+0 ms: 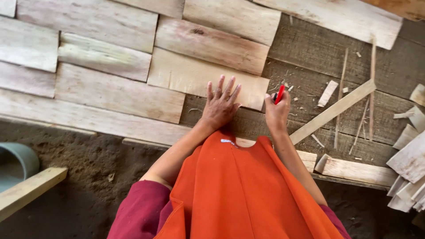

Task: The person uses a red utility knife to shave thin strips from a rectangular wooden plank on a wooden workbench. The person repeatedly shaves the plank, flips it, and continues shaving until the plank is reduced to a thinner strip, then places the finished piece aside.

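Left hand [220, 106]: lying flat, fingers spread, pressing on the pale plank [195, 77].
Right hand [277, 111]: gripping a red marker [279, 94], closed around it at the plank's end.

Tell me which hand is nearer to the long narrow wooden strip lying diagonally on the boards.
Right. The right hand, holding a red marker, sits just left of the strip. The left hand lies flat on a plank, farther left.

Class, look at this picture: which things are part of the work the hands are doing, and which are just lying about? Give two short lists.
In use:
left hand, flat on the plank
right hand, holding the red marker at the plank's end

Lying about:
long strip
thin sticks
small offcut
pile of scraps
grey pipe
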